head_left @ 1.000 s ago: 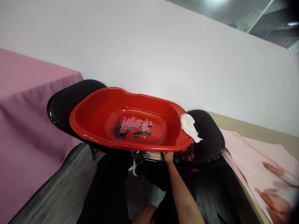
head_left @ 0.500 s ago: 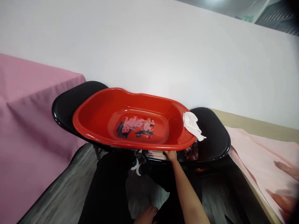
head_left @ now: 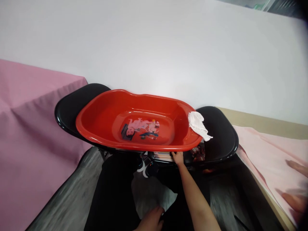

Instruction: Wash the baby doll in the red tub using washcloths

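Observation:
A red baby bathtub (head_left: 108, 107) with a printed cartoon on its floor rests across two black chairs. A white cloth (head_left: 197, 123) hangs over its right end. My right hand (head_left: 178, 158) reaches under the tub's near rim to the seat edge, fingers closed around something small and dark that I cannot make out. Beside those fingers, a pale striped stack (head_left: 162, 156) shows on the seat, partly under the tub. My left hand (head_left: 152, 218) is low at the bottom edge, by my thighs. It is blurred, and its fingers are mostly hidden.
The left black chair (head_left: 68, 112) stands against a pink-draped table (head_left: 43, 128). Right of the other black chair (head_left: 221, 138) is a wooden-edged table with a pale pink sheet (head_left: 262, 150), where part of another person's hand (head_left: 297, 166) shows. A white wall rises behind.
The view has tilted slightly downward. My left hand has come a little further into view. My right hand keeps its place under the tub's rim; tub and cloth stay put.

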### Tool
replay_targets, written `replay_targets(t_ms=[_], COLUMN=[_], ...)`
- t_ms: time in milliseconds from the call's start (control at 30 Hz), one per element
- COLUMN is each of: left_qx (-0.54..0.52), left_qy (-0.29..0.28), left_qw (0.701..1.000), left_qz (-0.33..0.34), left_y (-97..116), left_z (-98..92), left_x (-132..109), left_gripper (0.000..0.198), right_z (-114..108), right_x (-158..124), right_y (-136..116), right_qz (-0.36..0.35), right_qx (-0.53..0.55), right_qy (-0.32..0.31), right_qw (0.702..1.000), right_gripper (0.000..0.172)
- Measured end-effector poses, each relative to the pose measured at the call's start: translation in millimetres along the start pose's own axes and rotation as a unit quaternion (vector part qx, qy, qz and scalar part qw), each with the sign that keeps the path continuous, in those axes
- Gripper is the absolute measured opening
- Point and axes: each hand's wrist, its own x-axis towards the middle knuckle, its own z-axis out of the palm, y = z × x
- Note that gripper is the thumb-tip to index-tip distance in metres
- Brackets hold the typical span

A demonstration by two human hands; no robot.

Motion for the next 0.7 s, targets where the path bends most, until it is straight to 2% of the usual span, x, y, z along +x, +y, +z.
replay_targets(t_ms=[133, 200, 333, 433, 567, 700], left_qx=[-0.004, -0.01, -0.004, -0.007, -0.01, -0.004], left_qy=[0.026, 0.045, 0.016, 0.009, 0.002, -0.008], left_qw=[1.0, 0.999, 1.0, 1.0, 1.0, 1.0], left_qz=[-0.004, 0.007, -0.005, -0.009, -0.006, 0.0], left_y=[0.7, 1.1, 0.9, 0.9, 2.1, 5.4], left_z=[5.7, 8.0, 10.5, 11.7, 14.1, 14.8], left_x=[-6.3, -7.8, -5.9, -3.5, -1.8, 1.3], left_gripper=[0.049, 0.043, 0.035, 0.033, 0.035, 0.035], right_z=[6.2, 5.9, 6.4, 10.5, 14.8, 15.4], right_x=[-2.2, -1.0, 1.0, -0.2, -5.4, -10.6], right_y=[-1.5, -0.1, 2.7, 4.5, 9.9, 11.5], right_qz=[0.004, -0.009, -0.048, -0.046, -0.039, -0.037], right_qx=[-0.01, -0.011, -0.008, -0.005, 0.012, 0.075], right_qy=[0.007, 0.007, 0.024, 0.049, 0.075, 0.08], right_qw=[1.0, 1.0, 0.999, 0.998, 0.996, 0.993], right_gripper=[0.068, 0.069, 0.058, 0.053, 0.063, 0.073])
